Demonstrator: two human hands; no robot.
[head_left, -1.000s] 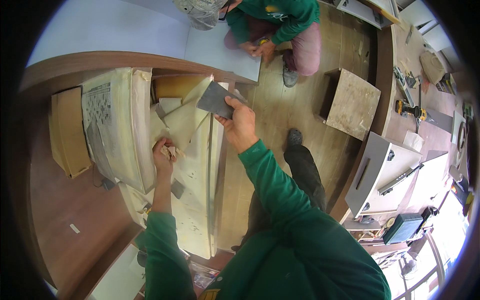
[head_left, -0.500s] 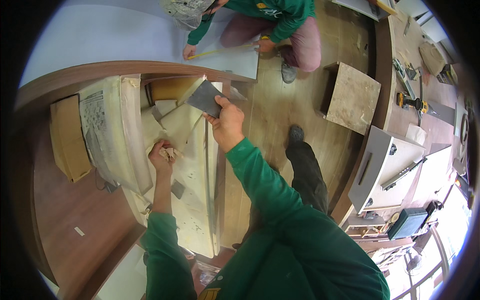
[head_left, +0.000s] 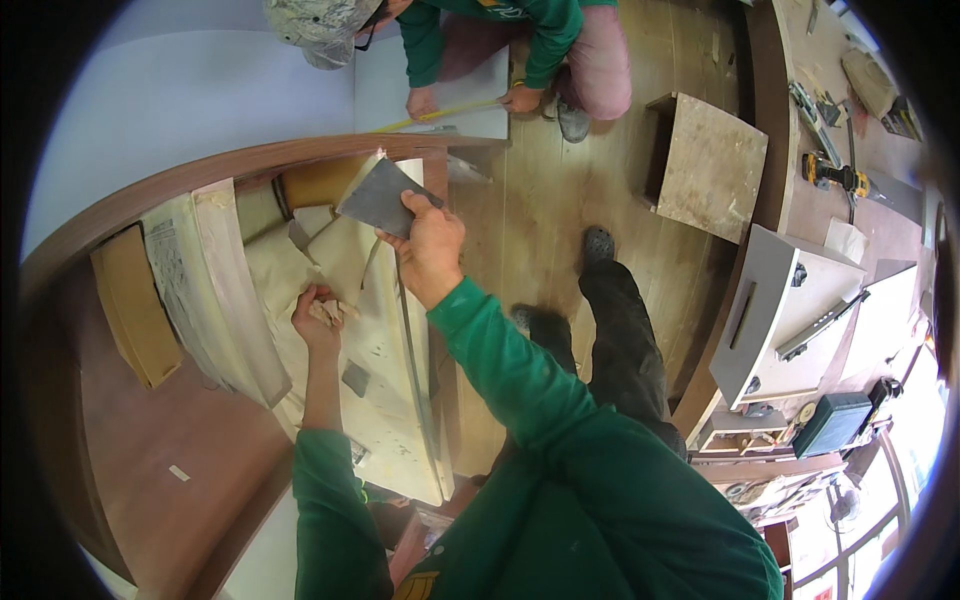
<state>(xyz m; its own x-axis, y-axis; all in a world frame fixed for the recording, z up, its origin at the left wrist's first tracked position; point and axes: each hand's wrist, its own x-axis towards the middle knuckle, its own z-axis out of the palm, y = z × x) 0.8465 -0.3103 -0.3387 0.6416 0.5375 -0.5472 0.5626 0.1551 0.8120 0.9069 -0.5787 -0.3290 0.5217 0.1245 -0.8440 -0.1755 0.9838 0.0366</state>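
Note:
My right hand (head_left: 431,250) grips a dark grey rectangular sheet (head_left: 385,195) by its near corner, thumb on top. It is over the far end of an open wooden compartment with long cream-coloured panels (head_left: 390,400) in it. Lower and to the left, my left hand (head_left: 316,312) is closed around crumpled beige scraps (head_left: 328,313), just above a cream surface. A small grey square piece (head_left: 355,378) lies on that surface below my left hand. Torn beige sheet material (head_left: 312,228) lies beyond it.
Across the compartment's brown edge (head_left: 250,157), a co-worker crouches, holding a yellow tape measure (head_left: 450,111) over a white panel. A cardboard box (head_left: 135,305) is at left. On the right stand a wooden box (head_left: 710,165) and a bench with a drill (head_left: 835,175).
The view has shifted slightly, so most things sit a little further left or lower. The co-worker's one hand has slid along the tape toward the other. Both my hands keep their holds.

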